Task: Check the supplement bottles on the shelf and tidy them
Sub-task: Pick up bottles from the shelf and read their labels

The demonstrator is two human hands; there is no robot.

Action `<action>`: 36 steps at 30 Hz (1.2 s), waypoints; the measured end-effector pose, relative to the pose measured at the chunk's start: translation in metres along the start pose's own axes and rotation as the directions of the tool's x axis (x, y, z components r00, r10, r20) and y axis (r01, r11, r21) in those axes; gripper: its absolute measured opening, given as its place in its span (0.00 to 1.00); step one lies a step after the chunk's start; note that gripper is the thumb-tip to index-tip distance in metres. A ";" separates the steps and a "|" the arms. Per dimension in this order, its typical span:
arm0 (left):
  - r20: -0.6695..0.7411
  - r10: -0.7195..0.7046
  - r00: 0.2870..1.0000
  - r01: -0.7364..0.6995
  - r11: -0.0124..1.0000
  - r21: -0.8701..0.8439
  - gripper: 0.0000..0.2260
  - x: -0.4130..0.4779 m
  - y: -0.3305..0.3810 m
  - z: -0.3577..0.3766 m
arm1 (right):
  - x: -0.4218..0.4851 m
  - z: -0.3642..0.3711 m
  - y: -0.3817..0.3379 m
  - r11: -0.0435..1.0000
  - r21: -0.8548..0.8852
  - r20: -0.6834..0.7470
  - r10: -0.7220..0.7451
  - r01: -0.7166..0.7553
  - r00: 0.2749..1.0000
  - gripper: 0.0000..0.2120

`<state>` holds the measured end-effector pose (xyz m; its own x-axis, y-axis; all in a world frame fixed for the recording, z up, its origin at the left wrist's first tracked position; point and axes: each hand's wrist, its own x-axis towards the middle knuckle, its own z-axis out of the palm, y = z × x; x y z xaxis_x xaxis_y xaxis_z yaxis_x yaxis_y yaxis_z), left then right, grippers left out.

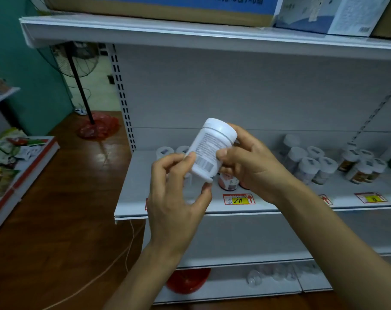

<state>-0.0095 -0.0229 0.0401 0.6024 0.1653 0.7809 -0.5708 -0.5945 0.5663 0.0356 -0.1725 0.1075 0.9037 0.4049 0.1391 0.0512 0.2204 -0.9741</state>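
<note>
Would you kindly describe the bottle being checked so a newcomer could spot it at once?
Find the white middle shelf whose front edge carries the yellow 299 price tag. Above that tag, the left hand and right hand hold one supplement bottle tilted, cap uppermost. Unlike the bottles standing on the shelf, it is lifted, plain white, barcode facing the camera.

Hands: left hand [174, 198], right hand [255, 166], bare; fingernails short, plain. Arms: left forearm [145, 271], right forearm [337, 238], bare to frame edge.
</note>
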 end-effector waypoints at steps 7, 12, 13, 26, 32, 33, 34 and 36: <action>0.191 -0.346 0.919 0.395 0.780 -0.485 0.26 0.009 -0.001 -0.011 | 0.015 0.007 -0.004 0.998 -0.014 0.062 -0.053 0.054 0.997 0.25; 0.790 -0.464 0.401 0.865 -0.093 -0.494 0.28 0.034 -0.001 -0.027 | 0.028 0.009 -0.004 0.999 0.009 0.220 -0.053 0.052 0.974 0.31; 0.804 -0.441 0.398 0.851 -0.149 -0.503 0.25 0.035 -0.003 -0.029 | 0.030 0.009 -0.005 0.999 0.014 0.245 -0.046 0.044 0.969 0.32; -0.030 -0.266 0.964 0.242 0.914 -0.327 0.23 0.035 -0.051 -0.020 | 0.059 0.032 0.012 0.978 -0.190 0.005 -0.083 0.082 0.997 0.26; -0.036 -0.002 0.999 -0.002 0.993 -0.117 0.22 0.037 -0.077 -0.018 | 0.071 0.037 0.012 0.953 -0.270 -0.027 -0.150 0.138 0.988 0.26; 0.014 -0.035 0.999 0.037 0.984 -0.176 0.21 0.039 -0.078 -0.021 | 0.072 0.035 0.010 0.943 -0.302 -0.009 -0.150 0.140 0.989 0.29; 0.084 -0.106 0.991 0.123 0.962 -0.246 0.21 0.042 -0.078 -0.023 | 0.071 0.033 0.008 0.932 -0.335 0.020 -0.137 0.136 0.990 0.34; 0.257 -0.243 0.935 0.319 0.893 -0.316 0.27 0.049 -0.081 -0.026 | 0.071 0.032 0.006 0.899 -0.419 0.095 -0.099 0.130 0.991 0.40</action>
<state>0.0523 0.0541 0.0393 0.8459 0.0967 0.5245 -0.4937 -0.2300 0.8386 0.0866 -0.1144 0.1168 0.8497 0.4633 0.2515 0.3418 -0.1210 -0.9319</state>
